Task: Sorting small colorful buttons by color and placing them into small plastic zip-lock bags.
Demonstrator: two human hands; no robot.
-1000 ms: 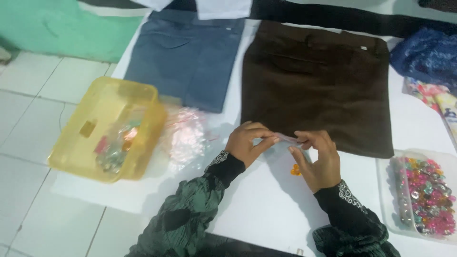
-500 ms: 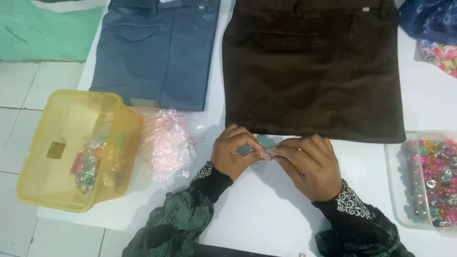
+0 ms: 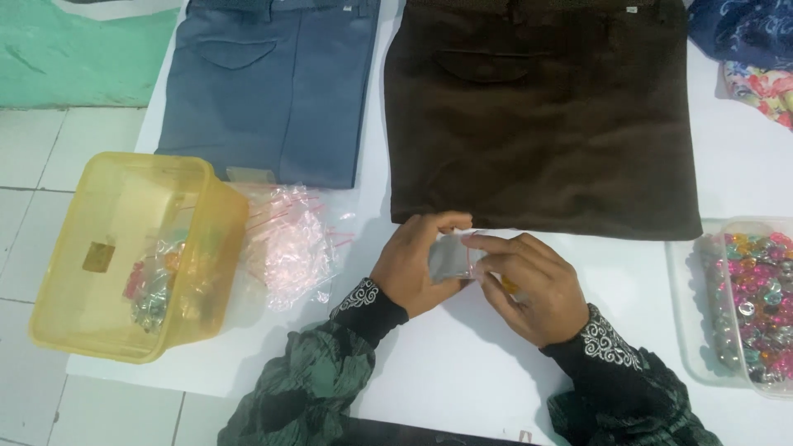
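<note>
While pinched between both hands [image 3: 479,268], small clear zip bag [image 3: 450,258], beside yellow tub [image 3: 136,256].

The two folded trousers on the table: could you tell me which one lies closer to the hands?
The dark brown trousers: their lower edge lies just above both hands holding the small clear bag, while the blue-grey trousers lie further left.

A small clear plastic bag [image 3: 450,258], thin and glossy, is pinched between the left hand [image 3: 417,264] and right hand [image 3: 529,285] over a smooth white table [image 3: 446,363]. Matt brown cloth trousers [image 3: 537,124] and smoother blue-grey cloth trousers [image 3: 268,91] lie along its far edge. A translucent yellow plastic tub [image 3: 132,252] sits at the left edge beside crinkled, shiny plastic bags [image 3: 289,244]; glossy beads [image 3: 756,293] fill a clear plastic tray [image 3: 690,314] at the right.
</note>
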